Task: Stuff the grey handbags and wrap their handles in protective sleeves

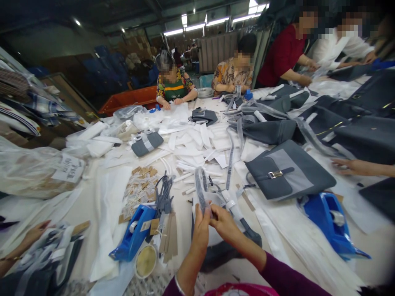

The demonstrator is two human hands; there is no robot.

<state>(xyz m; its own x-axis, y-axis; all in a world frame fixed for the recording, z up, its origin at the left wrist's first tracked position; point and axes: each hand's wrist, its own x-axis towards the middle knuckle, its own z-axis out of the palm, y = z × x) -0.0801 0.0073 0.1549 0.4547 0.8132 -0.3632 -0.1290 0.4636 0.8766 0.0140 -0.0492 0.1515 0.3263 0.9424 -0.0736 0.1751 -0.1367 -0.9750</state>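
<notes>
The left hand (202, 224) and the right hand (224, 224) are close together low in the middle of the view, their fingertips almost touching. Both pinch the lower end of a grey strap in clear wrap (201, 187). The strap rises from the fingers as a narrow loop and stands just above the 2 hands, leaning a little to the left. A dark grey bag (230, 246) lies on the table (308, 242) directly under the hands. To the left of the left hand stands a blue tape dispenser (135, 234), near a bundle of grey straps (163, 193). Right of the right hand, and apart from it, lies a grey handbag with a metal clasp (286, 172), and beyond it a second blue tape dispenser (331, 224).
</notes>
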